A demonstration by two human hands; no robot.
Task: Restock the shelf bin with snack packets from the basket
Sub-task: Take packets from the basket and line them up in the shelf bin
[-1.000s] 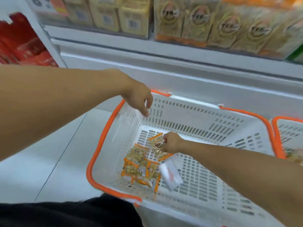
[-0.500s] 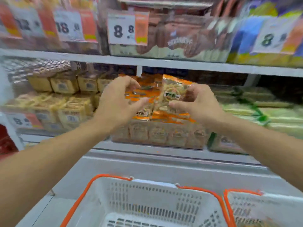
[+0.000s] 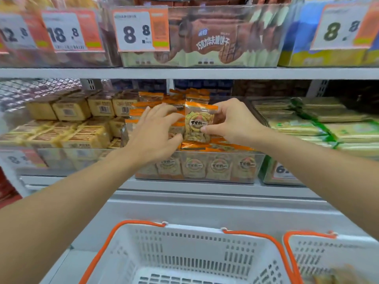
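My right hand (image 3: 235, 121) pinches an orange-edged snack packet (image 3: 198, 124) by its right side, holding it upright over the clear shelf bin (image 3: 256, 167). The bin holds several identical packets, stacked in rows. My left hand (image 3: 155, 130) lies spread on the packets just left of the held one, its fingers touching their tops. The white basket with orange handles (image 3: 180, 253) sits below, at the bottom of the head view; its contents are out of the frame.
Yellow boxed snacks (image 3: 67, 124) fill the bin to the left and green packets (image 3: 320, 128) the one to the right. The shelf above (image 3: 184, 73) carries bins with price tags. A second white basket (image 3: 332, 259) stands at the lower right.
My right hand took a packet out of the basket and lifted it up to the bin. My left hand rose from the basket rim and now lies on the stacked packets.
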